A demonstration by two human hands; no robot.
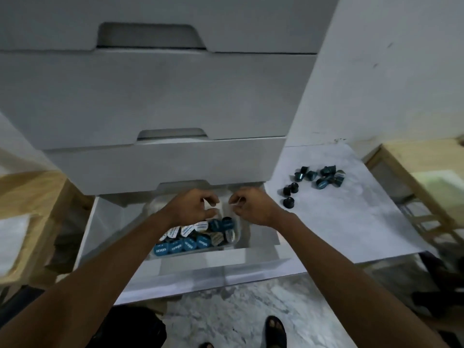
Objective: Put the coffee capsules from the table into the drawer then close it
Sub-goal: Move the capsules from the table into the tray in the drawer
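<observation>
The white bottom drawer (pixel 200 272) stands pulled open. Inside it lies a clear plastic pack (pixel 227 247) filled with several blue and dark coffee capsules (pixel 198 238). My left hand (pixel 193 207) and my right hand (pixel 251 207) are both over the far end of that pack, each pinching a bit of its clear edge, a small gap between them. On the white table (pixel 351 222) to the right of the drawers lie several loose dark and teal capsules (pixel 324 178), with three more black ones (pixel 290 193) nearer the drawer.
Three closed white drawers (pixel 160 96) stack above the open one. Wooden frames stand at the left (pixel 32 197) and right (pixel 424 187). My sandalled foot (pixel 275 331) rests on the marbled floor below the drawer front.
</observation>
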